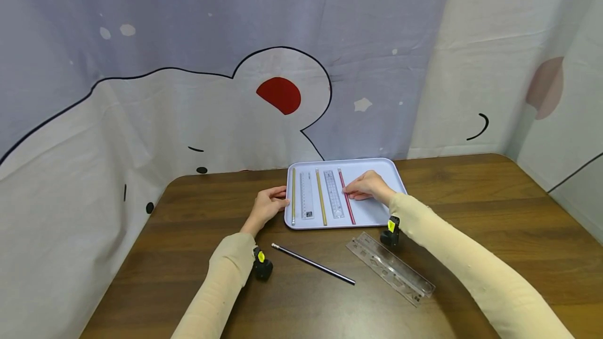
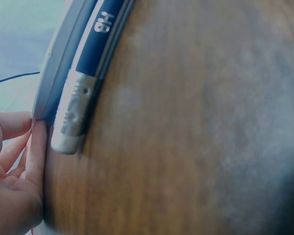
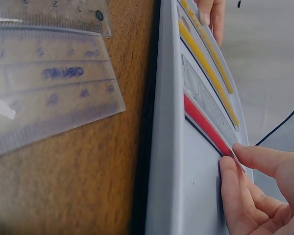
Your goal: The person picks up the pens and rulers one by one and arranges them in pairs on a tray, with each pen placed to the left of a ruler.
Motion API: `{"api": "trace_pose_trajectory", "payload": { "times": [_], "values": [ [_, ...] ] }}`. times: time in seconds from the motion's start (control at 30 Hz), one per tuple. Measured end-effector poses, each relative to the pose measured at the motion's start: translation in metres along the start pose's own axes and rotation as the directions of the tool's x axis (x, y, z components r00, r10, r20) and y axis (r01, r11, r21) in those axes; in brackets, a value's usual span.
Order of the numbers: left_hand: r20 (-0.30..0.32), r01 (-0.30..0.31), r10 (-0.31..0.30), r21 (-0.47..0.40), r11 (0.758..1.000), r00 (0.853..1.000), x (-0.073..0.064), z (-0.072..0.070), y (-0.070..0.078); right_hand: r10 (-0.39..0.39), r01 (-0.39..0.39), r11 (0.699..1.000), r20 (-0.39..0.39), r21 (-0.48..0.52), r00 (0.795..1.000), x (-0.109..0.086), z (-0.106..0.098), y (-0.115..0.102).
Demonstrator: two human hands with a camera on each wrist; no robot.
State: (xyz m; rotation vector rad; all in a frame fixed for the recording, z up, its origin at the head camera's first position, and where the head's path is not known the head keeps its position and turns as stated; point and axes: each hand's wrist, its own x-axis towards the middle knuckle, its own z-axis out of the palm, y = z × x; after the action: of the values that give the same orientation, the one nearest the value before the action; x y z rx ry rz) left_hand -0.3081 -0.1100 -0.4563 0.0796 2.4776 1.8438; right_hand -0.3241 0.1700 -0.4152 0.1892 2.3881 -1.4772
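Note:
A white tray [image 1: 377, 218] lies on the table, and my left hand [image 1: 267, 206] pinches its left rim between thumb and fingers. Inside, from left to right, lie a yellow pencil [image 1: 293, 198], a clear ruler [image 1: 306, 192], another yellow pencil [image 1: 321, 198], a second clear ruler [image 1: 334, 195] and a red pencil [image 1: 346, 198]. My right hand [image 1: 369, 187] pinches the red pencil between thumb and fingertips, low over the tray. In the right wrist view the red pencil [image 3: 206, 123] runs alongside the second ruler, its far part hidden by the fingers.
In front of the tray, a dark pencil [image 1: 313, 264] with a white eraser lies slanted on the wooden table [image 1: 198, 276]. Right of it rests a wide clear ruler [image 1: 391, 268] with cut-out shapes. A printed curtain [image 1: 212, 119] hangs behind the table.

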Motion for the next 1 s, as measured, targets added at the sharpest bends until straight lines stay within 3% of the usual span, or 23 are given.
{"api": "trace_pose_trajectory", "payload": {
  "times": [0.63,1.0],
  "values": [
    [-0.011,0.016,-0.016,0.002,1.0,1.0,0.0,0.001,0.001,-0.032,0.031,0.999,0.049,0.018,0.998,-0.015,-0.008,0.001],
    [-0.009,0.017,-0.017,0.015,1.0,1.0,0.0,0.0,0.001,-0.066,0.068,0.997,0.071,-0.022,0.995,-0.022,-0.011,0.002]
  ]
}}
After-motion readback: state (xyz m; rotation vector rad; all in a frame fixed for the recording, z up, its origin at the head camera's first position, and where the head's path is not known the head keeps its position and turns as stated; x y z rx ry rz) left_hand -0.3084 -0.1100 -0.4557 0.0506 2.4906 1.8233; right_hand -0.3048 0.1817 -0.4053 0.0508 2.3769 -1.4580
